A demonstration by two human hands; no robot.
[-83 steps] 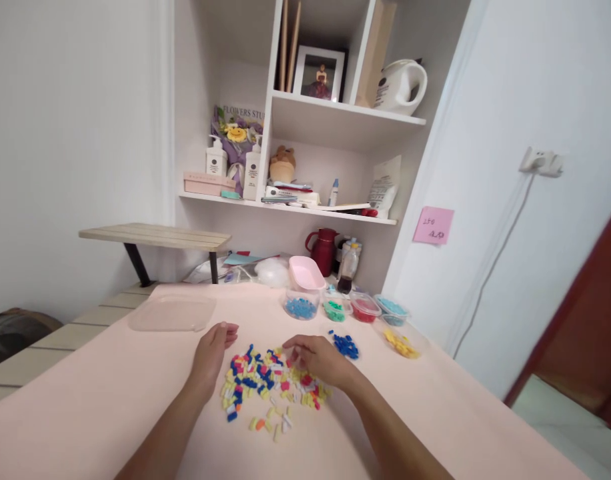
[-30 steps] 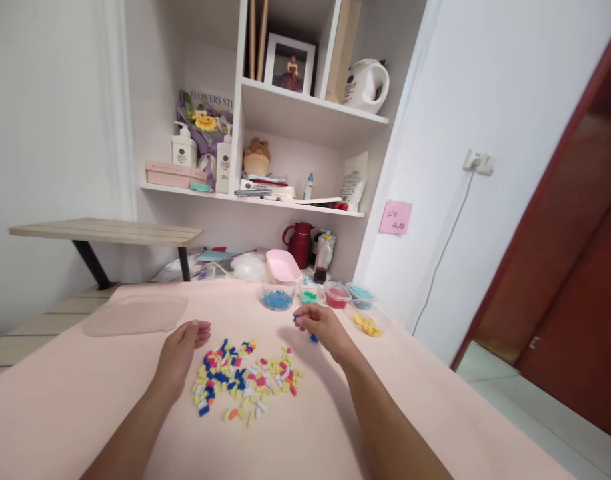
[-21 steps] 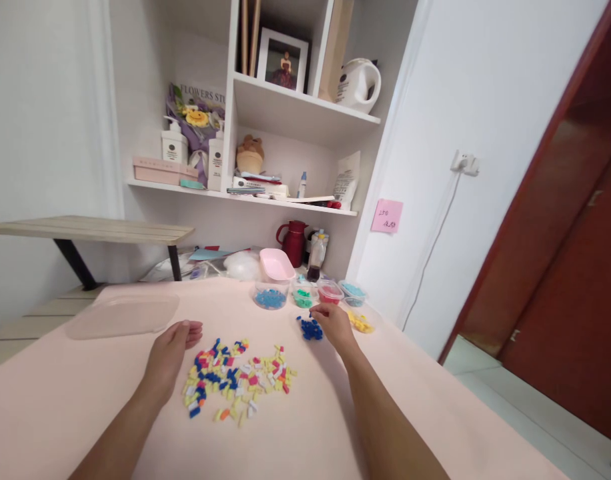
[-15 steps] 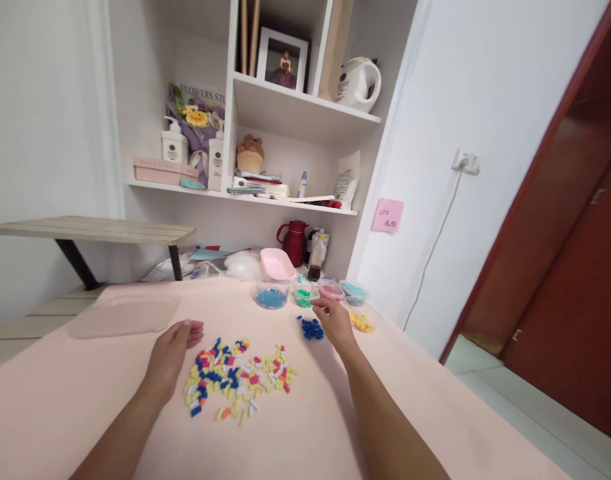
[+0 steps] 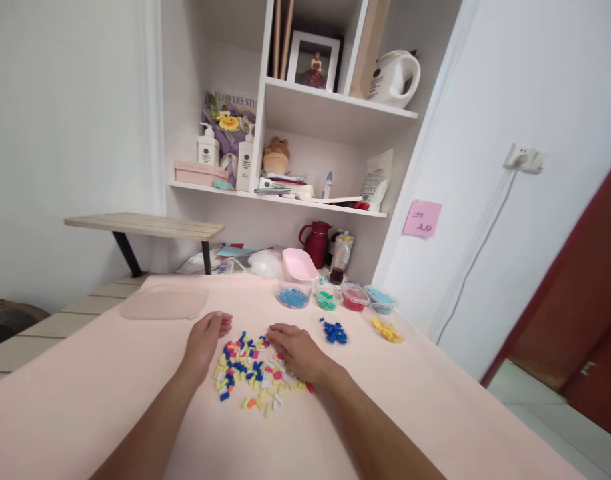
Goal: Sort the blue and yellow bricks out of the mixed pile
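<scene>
A loose pile of small plastic pieces point(image 5: 240, 365) in blue, yellow, pink, white and orange lies on the pink tabletop. My right hand point(image 5: 299, 350) reaches over the pile's right side, fingers stretched towards blue and orange pieces at its far edge; the palm hides part of the pile. Nothing shows in its fingers. Left of the pile, my left hand point(image 5: 205, 339) rests on its side, open and holding nothing, its fingers loosely extended. Beyond my right hand sit a group of dark blue pieces point(image 5: 334, 332) and a container of yellow pieces point(image 5: 387, 330).
Clear tubs of blue point(image 5: 293, 297), green point(image 5: 327, 298), red point(image 5: 355, 298) and light blue pieces point(image 5: 380, 299) stand along the back right. Behind them are a pink basin point(image 5: 299, 265), a red jug point(image 5: 316, 245) and a bottle point(image 5: 340, 260). A transparent lid point(image 5: 164, 303) lies at left.
My right hand has moved left and nearer, from beside the dark blue pieces to over the mixed pile. The view has turned left; my left hand stays beside the pile.
</scene>
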